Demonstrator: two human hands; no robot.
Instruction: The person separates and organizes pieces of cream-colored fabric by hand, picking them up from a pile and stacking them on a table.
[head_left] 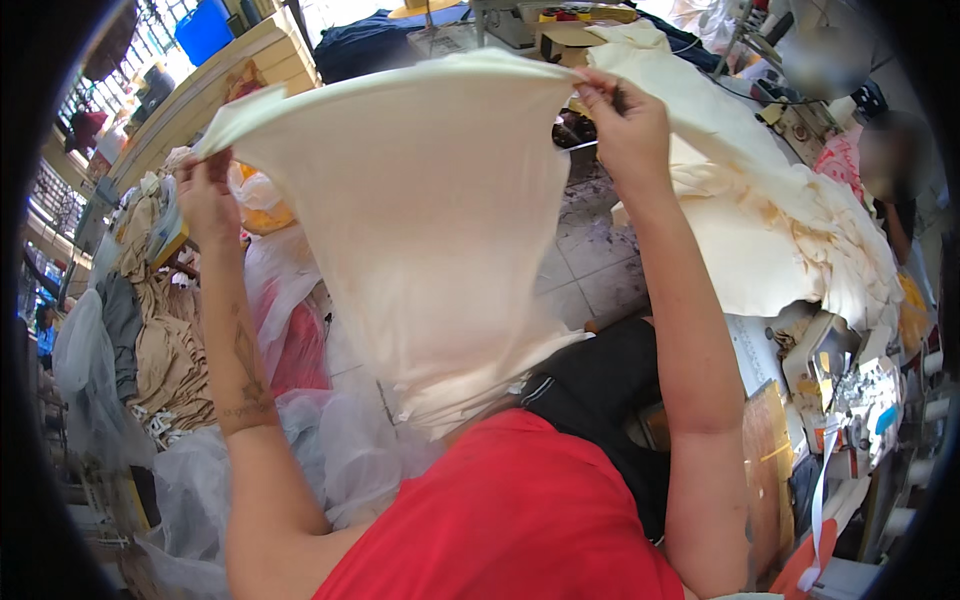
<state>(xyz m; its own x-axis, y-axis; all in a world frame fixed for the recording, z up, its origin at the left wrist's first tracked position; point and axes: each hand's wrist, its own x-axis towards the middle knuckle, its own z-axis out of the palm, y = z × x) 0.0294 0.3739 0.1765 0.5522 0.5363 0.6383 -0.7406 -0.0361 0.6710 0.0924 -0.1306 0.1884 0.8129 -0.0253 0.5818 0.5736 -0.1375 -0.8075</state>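
Note:
A cream-coloured piece of fabric [420, 190] is stretched wide in the air between my two raised hands. At its upper left corner, my left hand [208, 195] grips the edge, fingers closed. My right hand [625, 120] pinches the upper right corner between thumb and fingers. The cloth hangs down in front of me, blurred by motion. Its lower end reaches a stack of similar cream pieces [460, 395] at my lap; where one ends and the other begins is hard to see.
To the right, a large heap of cream cloth [770, 250] covers a table beside a sewing machine [840, 380]. On the left are tan garments [180, 350] and clear plastic bags [290, 450]. A tiled floor [590, 240] shows ahead. Another person [895, 170] is at the far right.

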